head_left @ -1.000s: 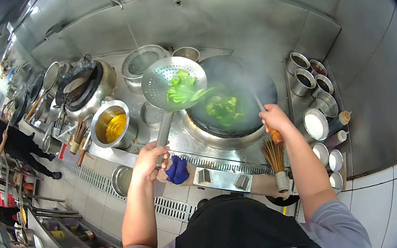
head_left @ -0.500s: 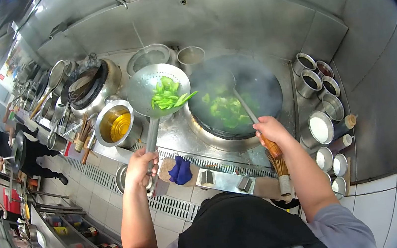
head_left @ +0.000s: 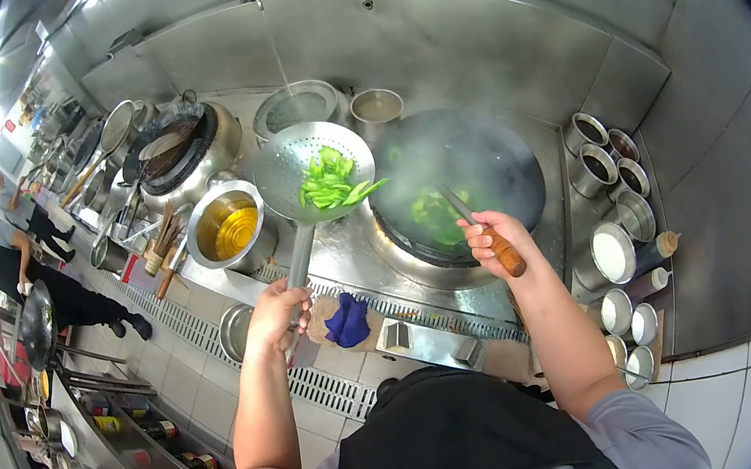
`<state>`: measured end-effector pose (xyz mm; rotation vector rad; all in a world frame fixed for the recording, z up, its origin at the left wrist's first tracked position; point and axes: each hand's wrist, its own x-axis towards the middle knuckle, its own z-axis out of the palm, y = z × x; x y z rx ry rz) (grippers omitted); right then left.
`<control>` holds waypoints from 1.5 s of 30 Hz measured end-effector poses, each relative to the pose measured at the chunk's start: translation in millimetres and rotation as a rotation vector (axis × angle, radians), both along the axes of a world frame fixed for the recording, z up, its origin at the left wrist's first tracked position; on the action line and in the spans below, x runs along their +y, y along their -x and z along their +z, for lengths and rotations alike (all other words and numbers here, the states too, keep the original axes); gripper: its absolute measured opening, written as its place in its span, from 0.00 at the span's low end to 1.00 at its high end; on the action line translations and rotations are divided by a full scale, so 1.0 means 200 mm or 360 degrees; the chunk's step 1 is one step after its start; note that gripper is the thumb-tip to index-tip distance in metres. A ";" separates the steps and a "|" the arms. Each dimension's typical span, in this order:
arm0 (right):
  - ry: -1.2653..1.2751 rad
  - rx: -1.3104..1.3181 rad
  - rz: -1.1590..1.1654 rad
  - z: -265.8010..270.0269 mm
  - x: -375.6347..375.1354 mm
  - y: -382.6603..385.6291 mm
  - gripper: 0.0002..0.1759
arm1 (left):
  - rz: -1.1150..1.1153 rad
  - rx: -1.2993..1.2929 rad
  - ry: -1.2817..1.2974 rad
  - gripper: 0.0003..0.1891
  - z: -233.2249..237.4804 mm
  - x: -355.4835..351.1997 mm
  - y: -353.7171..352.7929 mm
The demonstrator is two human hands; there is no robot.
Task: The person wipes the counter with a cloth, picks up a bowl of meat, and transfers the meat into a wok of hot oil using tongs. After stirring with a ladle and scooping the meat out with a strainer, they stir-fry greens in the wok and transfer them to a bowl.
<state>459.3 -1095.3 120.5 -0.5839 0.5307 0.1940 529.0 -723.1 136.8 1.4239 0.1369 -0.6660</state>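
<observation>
My left hand (head_left: 277,318) is closed around the long metal handle of a perforated strainer (head_left: 275,170). Sliced green vegetables (head_left: 328,180) lie in its bowl, held up left of a large dark wok (head_left: 511,164). My right hand (head_left: 498,239) grips a ladle (head_left: 457,205) near its wooden handle end, the metal shaft slanting down into the wok. More green vegetables (head_left: 433,218) sit in the wok, blurred by steam. The ladle's bowl is hidden there.
A pot of yellow oil (head_left: 201,231) stands left of the strainer. Sauce and seasoning containers (head_left: 612,253) line the right side. A blue cloth (head_left: 347,321) lies at the front edge. Another wok station (head_left: 227,150) is further left, and a person (head_left: 64,285) stands beyond it.
My right hand and the ladle have shifted slightly up and left, and the ladle's bowl has gone from sight. The strainer keeps its vegetables. At far left, a person shows more fully.
</observation>
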 end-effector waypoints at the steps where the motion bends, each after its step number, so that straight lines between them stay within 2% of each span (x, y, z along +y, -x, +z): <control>1: 0.0003 -0.0004 0.0002 -0.01 -0.01 0.00 0.14 | 0.0002 -0.0004 0.0003 0.06 0.00 0.00 0.00; 4: -0.0113 -0.0074 0.0061 0.01 -0.02 0.02 0.14 | 0.0000 -0.0016 0.0007 0.06 -0.01 0.00 -0.01; 6: -0.0018 -0.0126 0.0069 0.11 0.01 0.07 0.12 | -0.0024 -0.0059 -0.0088 0.05 0.01 -0.02 -0.01; 11: 0.0089 -0.0215 0.0083 0.28 0.00 0.19 0.13 | -0.0142 -0.0135 -0.0184 0.06 0.01 -0.12 -0.05; 13: 0.0412 -0.0302 0.0141 0.36 -0.01 0.25 0.13 | -0.0219 -0.0131 -0.0138 0.07 -0.03 -0.18 -0.07; 15: 0.0521 -0.0287 0.0141 0.44 0.01 0.28 0.12 | -0.0242 -0.0092 -0.0199 0.07 -0.02 -0.27 -0.08; 18: 0.1318 -0.0137 0.0244 0.44 0.01 0.28 0.05 | -0.0306 -0.0024 0.0009 0.07 -0.06 -0.40 -0.12; 19: 0.1321 -0.0133 0.0236 0.41 0.01 0.28 0.05 | -0.0315 -0.0024 0.0012 0.07 -0.05 -0.44 -0.14; 21: 0.1649 -0.0181 0.0122 0.37 0.01 0.29 0.04 | -0.0352 0.0087 0.0157 0.05 -0.04 -0.49 -0.16; 25: 0.1857 -0.0099 0.0059 0.29 -0.10 0.27 0.04 | -0.0388 0.0130 0.0196 0.06 -0.02 -0.48 -0.18; 27: 0.1818 -0.0072 0.0070 0.19 -0.23 0.23 0.04 | -0.0373 0.0109 0.0185 0.06 0.01 -0.44 -0.17; 30: 0.1829 0.0059 0.0234 0.04 -0.33 0.18 0.04 | -0.0318 0.0045 0.0127 0.15 0.05 -0.37 -0.18; 35: 0.1831 0.0076 0.0433 -0.11 -0.32 0.19 0.05 | -0.0244 -0.0042 0.0054 0.15 0.16 -0.30 -0.16; 37: 0.1363 0.0130 0.0453 -0.09 -0.28 0.23 0.06 | -0.0248 -0.0117 0.0110 0.15 0.18 -0.27 -0.15; 38: 0.1146 0.0167 0.0410 -0.05 -0.26 0.25 0.10 | -0.0204 -0.0115 0.0108 0.15 0.20 -0.27 -0.13; 39: 0.1143 0.0156 0.0422 -0.06 -0.25 0.25 0.10 | -0.0189 -0.0121 0.0102 0.15 0.21 -0.26 -0.12; 41: 0.0558 -0.0024 0.0306 -0.06 -0.24 0.26 0.14 | -0.0155 -0.0136 0.0084 0.15 0.21 -0.24 -0.11; 45: 0.0270 0.0009 0.0215 -0.06 -0.22 0.29 0.14 | -0.0140 -0.0153 0.0063 0.15 0.23 -0.20 -0.08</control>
